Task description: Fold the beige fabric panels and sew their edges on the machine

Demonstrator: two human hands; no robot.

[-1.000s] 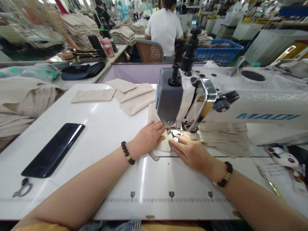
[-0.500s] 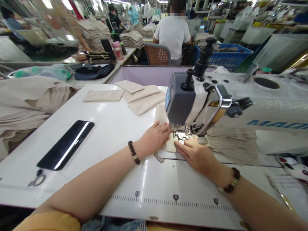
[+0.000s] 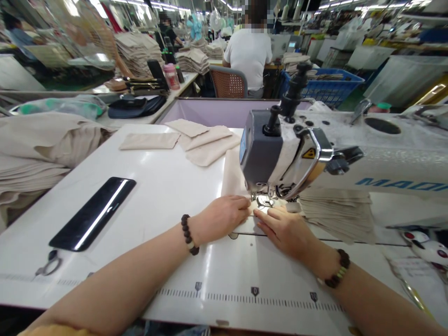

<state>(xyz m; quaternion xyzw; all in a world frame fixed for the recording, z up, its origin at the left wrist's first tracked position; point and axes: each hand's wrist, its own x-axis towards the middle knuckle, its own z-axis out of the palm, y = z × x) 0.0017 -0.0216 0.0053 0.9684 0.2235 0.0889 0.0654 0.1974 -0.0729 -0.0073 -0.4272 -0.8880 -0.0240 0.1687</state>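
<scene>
A beige fabric piece (image 3: 231, 173) lies under the head of a sewing machine (image 3: 261, 151) and runs back behind it. My left hand (image 3: 224, 215) is at the left of the presser foot (image 3: 265, 201), its fingers bent and closed on the near edge of the fabric. My right hand (image 3: 289, 231) rests just right of the foot, fingers stretched out flat and touching the cloth. Its thumb is tucked low. The fingertips of both hands are close to the needle area, and the cloth between them is partly hidden.
Beige pieces (image 3: 206, 142) lie at the table's back; a fanned stack (image 3: 338, 212) sits under the machine arm. A black phone (image 3: 93, 213) and small thread snips (image 3: 49, 265) lie left. More cloth (image 3: 31, 163) is piled beyond. A person (image 3: 248, 53) sits ahead.
My left hand has drawn back toward me, its fingers going from spread flat to bent at the fabric's edge. Less cloth shows in front of the foot. My right hand has barely moved.
</scene>
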